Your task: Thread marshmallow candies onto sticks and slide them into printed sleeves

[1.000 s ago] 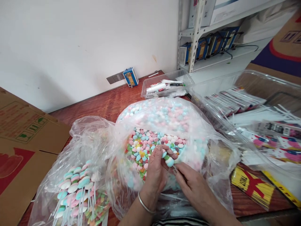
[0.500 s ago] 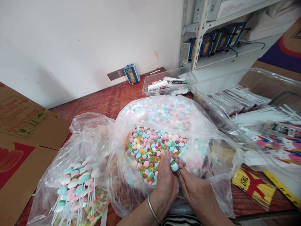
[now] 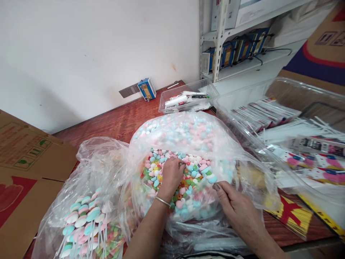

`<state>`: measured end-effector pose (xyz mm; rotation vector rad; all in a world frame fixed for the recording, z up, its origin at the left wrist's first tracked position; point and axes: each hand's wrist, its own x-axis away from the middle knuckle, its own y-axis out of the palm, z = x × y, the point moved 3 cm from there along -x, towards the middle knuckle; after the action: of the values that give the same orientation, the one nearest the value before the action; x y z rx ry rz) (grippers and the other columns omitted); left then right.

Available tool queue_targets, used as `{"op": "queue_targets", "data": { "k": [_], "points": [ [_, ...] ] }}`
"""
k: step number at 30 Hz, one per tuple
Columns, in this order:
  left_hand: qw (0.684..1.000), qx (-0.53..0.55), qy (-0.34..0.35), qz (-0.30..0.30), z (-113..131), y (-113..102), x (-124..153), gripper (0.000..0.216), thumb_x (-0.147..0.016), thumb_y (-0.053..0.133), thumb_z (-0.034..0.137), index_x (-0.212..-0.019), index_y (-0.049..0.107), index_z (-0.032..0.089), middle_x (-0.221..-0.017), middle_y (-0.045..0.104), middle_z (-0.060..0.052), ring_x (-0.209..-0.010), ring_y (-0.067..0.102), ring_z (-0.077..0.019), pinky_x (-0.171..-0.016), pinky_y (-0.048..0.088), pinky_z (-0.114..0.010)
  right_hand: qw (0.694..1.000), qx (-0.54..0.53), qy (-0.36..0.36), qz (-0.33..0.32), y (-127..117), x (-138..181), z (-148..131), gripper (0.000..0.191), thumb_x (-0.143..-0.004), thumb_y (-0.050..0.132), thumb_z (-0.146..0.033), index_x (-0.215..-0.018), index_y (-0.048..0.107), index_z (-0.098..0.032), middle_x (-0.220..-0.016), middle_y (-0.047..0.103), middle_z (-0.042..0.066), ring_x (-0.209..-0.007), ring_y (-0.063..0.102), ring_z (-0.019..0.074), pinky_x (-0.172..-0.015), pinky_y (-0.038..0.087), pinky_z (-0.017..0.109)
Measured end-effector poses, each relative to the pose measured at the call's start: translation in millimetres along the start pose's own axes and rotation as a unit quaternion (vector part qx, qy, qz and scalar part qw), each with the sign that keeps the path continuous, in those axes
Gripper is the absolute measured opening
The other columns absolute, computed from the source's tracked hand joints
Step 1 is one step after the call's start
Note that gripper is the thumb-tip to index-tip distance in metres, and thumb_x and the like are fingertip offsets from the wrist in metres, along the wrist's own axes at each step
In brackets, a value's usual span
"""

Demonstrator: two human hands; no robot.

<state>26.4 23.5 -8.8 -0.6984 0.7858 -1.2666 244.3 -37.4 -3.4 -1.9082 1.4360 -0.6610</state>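
Observation:
A big clear plastic bag [image 3: 188, 129] lies open on the wooden table, full of loose pink, blue, white and green candies [image 3: 164, 158]. My left hand [image 3: 169, 178], a bangle on its wrist, reaches into the pile with its fingertips curled together on the candies; what they pinch is hidden. My right hand [image 3: 233, 203] rests at the bag's near right edge, with thumb and fingers closed on a thin stick that carries a blue candy [image 3: 212, 178] at its end. A second clear bag [image 3: 88, 169] at the lower left holds several finished candy sticks [image 3: 83, 216].
A flat cardboard box [image 3: 27, 162] lies at the left. A small clear tray [image 3: 207, 90] with pens stands behind the bag. A large clear bin [image 3: 269, 93] with white sticks and printed wrappers fills the right. A metal shelf [image 3: 218, 39] stands at the back right.
My hands, together over one candy on a stick before, have parted. The left hand moved forward and left into the loose candies; the right hand kept the stick.

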Motion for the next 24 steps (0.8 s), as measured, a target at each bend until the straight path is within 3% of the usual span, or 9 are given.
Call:
{"op": "queue_targets", "data": {
  "k": [4, 10, 15, 24],
  "points": [
    [1.000, -0.015, -0.007, 0.016, 2, 6, 2, 0.010, -0.077, 0.060, 0.012, -0.071, 0.065, 0.019, -0.082, 0.066, -0.005, -0.085, 0.059, -0.0209, -0.080, 0.042, -0.033, 0.999, 0.025, -0.011, -0.021, 7, 0, -1, 0.031, -0.098, 0.028, -0.034, -0.084, 0.053, -0.024, -0.071, 0.070, 0.004, -0.067, 0.069, 0.0234, -0.058, 0.041, 0.028],
    [0.999, -0.011, -0.021, 0.030, 1, -3, 15, 0.012, -0.086, 0.051, 0.017, -0.077, 0.058, 0.021, -0.071, 0.061, 0.002, -0.068, 0.057, -0.0150, -0.064, 0.040, -0.026, 0.996, 0.074, -0.005, -0.048, 13, 0, -2, 0.030, -0.098, 0.032, -0.030, -0.085, 0.057, -0.023, -0.071, 0.072, 0.005, -0.069, 0.071, 0.0255, -0.057, 0.038, 0.029],
    [0.999, -0.029, 0.014, 0.020, 2, 1, 11, 0.014, -0.082, 0.053, 0.008, -0.081, 0.062, 0.020, -0.087, 0.065, -0.004, -0.087, 0.059, -0.0187, -0.077, 0.043, -0.030, 0.995, 0.087, -0.006, -0.038, 11, -1, -1, 0.028, -0.098, 0.033, -0.028, -0.084, 0.057, -0.023, -0.070, 0.072, 0.004, -0.069, 0.071, 0.0244, -0.056, 0.036, 0.028],
    [0.998, -0.061, 0.011, -0.003, -3, 6, 10, 0.014, -0.083, 0.056, 0.014, -0.071, 0.062, 0.019, -0.081, 0.061, -0.006, -0.085, 0.055, -0.0213, -0.078, 0.041, -0.034, 0.995, 0.092, 0.002, -0.048, 11, 2, 2, 0.025, -0.097, 0.035, -0.026, -0.086, 0.058, -0.023, -0.074, 0.073, 0.004, -0.071, 0.071, 0.0228, -0.057, 0.038, 0.027]
  ]
}}
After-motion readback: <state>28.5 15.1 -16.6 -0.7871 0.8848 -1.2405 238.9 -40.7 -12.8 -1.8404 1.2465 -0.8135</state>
